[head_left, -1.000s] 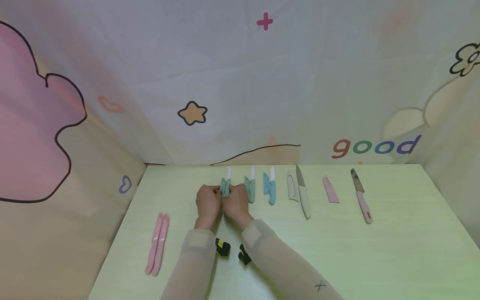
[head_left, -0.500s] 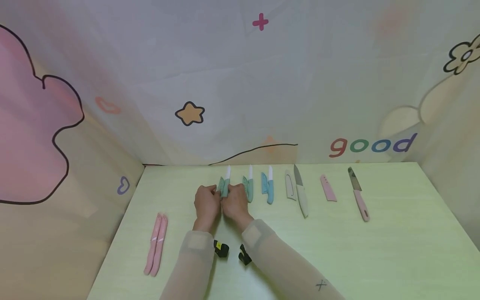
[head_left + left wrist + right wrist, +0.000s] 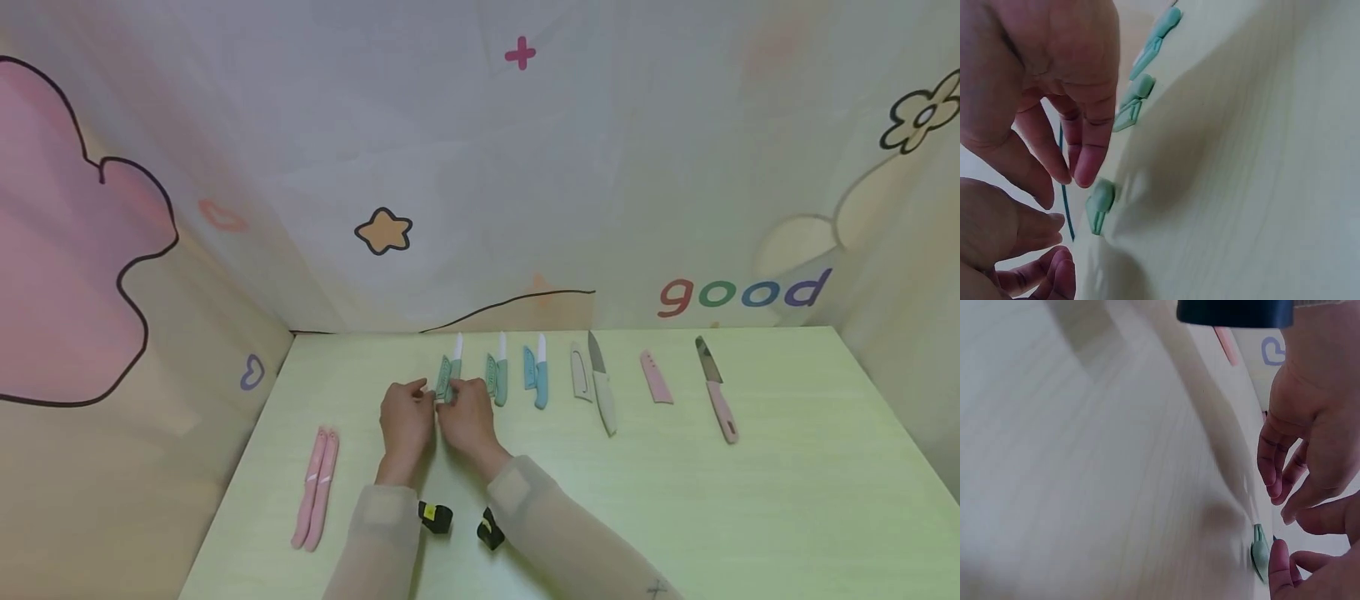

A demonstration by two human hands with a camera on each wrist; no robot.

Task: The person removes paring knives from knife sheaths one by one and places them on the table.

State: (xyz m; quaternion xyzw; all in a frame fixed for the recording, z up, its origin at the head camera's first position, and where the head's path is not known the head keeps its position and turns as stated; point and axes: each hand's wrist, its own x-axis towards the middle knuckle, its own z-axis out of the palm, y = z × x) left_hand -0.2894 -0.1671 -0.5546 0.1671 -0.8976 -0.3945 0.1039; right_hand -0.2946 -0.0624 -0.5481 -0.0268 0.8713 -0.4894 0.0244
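Note:
A small knife (image 3: 457,365) with a white blade and green handle lies beside its patterned green sheath (image 3: 444,379) at the back of the table. My left hand (image 3: 407,423) is just left of the sheath, its fingers loosely bent and holding nothing. Close to the handle is my right hand (image 3: 467,417), thumb and fingers apart. In the left wrist view, the right hand's fingers (image 3: 1090,165) hang near the green handle (image 3: 1104,195) with a gap between them and the thumb. The right wrist view shows the left hand (image 3: 1319,434) with relaxed fingers.
To the right, in a row, lie another green knife (image 3: 502,383) with sheath, a blue knife (image 3: 542,383) with sheath, a white-handled knife (image 3: 606,396) with cover, a pink sheath (image 3: 657,379) and a pink-handled knife (image 3: 722,408). Two pink sheathed knives (image 3: 318,492) lie at left.
Both hands have let go of the green sheath and knife, drawing back slightly toward the body. The left hand has also shifted a little left, leaving more of the sheath showing.

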